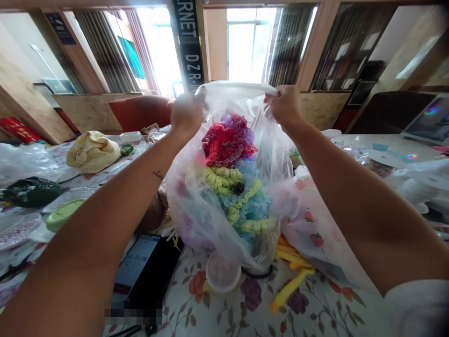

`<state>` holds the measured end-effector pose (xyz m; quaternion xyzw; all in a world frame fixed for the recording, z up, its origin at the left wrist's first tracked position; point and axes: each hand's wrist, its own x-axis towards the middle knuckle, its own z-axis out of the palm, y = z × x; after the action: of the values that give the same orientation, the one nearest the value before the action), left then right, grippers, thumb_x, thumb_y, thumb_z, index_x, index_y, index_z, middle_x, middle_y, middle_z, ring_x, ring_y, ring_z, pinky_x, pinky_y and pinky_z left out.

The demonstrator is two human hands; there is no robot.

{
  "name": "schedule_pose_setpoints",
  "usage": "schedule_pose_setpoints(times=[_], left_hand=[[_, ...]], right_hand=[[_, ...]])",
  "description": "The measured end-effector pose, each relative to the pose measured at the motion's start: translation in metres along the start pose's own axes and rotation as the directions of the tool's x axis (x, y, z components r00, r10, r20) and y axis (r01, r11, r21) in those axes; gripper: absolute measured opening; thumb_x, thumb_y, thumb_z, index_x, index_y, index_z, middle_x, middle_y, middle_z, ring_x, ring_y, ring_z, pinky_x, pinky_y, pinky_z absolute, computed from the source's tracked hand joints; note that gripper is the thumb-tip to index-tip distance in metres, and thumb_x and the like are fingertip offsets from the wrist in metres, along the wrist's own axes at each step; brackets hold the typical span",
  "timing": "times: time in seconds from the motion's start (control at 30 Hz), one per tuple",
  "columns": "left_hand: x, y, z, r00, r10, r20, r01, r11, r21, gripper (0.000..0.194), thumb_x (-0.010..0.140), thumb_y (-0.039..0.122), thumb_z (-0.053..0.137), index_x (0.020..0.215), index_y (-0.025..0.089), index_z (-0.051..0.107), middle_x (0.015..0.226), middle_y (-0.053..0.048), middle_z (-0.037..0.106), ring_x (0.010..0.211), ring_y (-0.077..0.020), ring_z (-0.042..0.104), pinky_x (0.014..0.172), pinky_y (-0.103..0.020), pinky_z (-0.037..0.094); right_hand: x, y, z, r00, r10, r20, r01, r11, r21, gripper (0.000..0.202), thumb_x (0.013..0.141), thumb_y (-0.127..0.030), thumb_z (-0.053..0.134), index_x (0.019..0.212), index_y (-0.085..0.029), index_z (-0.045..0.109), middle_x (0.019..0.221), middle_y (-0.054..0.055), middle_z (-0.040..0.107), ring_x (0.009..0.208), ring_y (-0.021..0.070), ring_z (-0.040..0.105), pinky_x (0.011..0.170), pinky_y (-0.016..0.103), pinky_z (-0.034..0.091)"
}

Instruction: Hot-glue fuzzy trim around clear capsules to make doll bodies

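Here's the head view, and across the bottom runs a table with a flowered cloth point(228, 313). Over at the back, tall windows point(252, 51) let in bright light, flanked by dark curtains point(289, 47), with a lettered dark sign point(189, 42) standing between two panes. There's a red-orange seat back point(140, 113) beyond the table on the left, and a dark one point(386, 112) on the right.

Centre stage, a translucent plastic bag point(196, 210) is upright on the table, its mouth up high. The left hand point(187, 112), slightly blurred, is closed on the left end of the rim; the right hand point(287, 106) pinches the right end, fingers curled in. Inside sit ruffled trims point(224, 145): red and purple on top, yellow-green and light blue below.

Crowding in close, a small round clear container point(223, 271) is at the bag's foot, yellow strips point(293, 276) lie just to the right, and a strawberry-print bag point(312, 229) sits beside them. Over on the left, a phone point(136, 262) shows a timer, partly behind the left forearm. Further left come a pale yellow cloth bundle point(91, 152), a green lidded box point(65, 213) and a dark green item point(31, 191), and away right, a white spool point(387, 158) among clear packaging.
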<state>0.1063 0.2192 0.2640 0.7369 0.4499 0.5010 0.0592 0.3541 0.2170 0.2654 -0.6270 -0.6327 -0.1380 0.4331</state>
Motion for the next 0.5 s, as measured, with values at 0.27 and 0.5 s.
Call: schedule_pose_setpoints(times=[0.27,0.5], left_hand=[[-0.006,0.019,0.01,0.998,-0.057,0.008,0.058,0.982,-0.181,0.059,0.101,0.049,0.023,0.069,0.014,0.059,0.05,0.002,0.05,0.052,-0.0077,0.05,0.063,-0.023,0.045],[-0.01,0.011,0.008,0.999,-0.029,-0.035,0.023,0.987,-0.16,0.052,0.1,0.05,0.03,0.068,0.018,0.055,0.054,0.003,0.05,0.063,-0.0093,0.052,0.069,-0.026,0.041]], right_hand=[[-0.08,-0.076,0.001,0.567,-0.718,0.403,0.809,0.578,-0.107,0.037,0.091,-0.023,0.048,0.128,-0.02,0.046,0.131,0.008,0.051,0.116,0.0233,0.048,0.097,0.041,0.041],[-0.091,-0.055,0.027,0.506,-0.401,0.764,0.786,0.579,-0.216,0.079,0.083,-0.023,0.06,0.151,-0.022,0.02,0.122,0.015,0.062,0.083,0.0221,0.064,0.065,0.029,0.045]])
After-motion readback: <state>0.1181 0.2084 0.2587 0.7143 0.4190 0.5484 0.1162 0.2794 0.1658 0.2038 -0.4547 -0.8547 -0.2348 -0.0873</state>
